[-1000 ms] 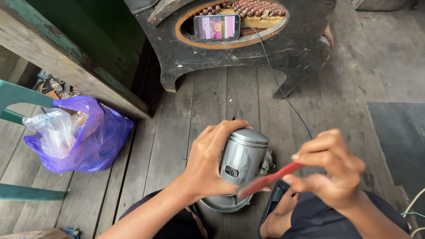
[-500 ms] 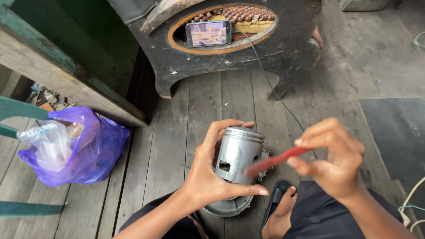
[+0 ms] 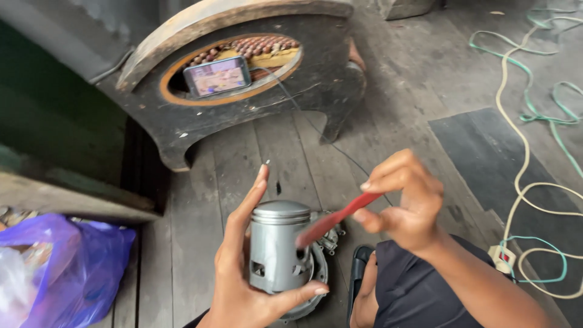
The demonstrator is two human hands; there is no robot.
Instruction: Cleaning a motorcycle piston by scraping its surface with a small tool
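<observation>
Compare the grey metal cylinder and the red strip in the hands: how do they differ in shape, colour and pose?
The grey metal cylinder is thick and round with a flat top; the red strip is thin and flat. The cylinder stands upright in the left hand, while the strip slants, pinched in the right hand. The cylinder is dull grey with openings in its side; the strip is plain red. Both are held above the wooden floor.

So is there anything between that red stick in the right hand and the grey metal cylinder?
Nothing visible. The right hand pinches the red stick, whose far end lies against the side of the grey metal cylinder. The left hand cups the cylinder from its left and below, off the stick's path.
</observation>
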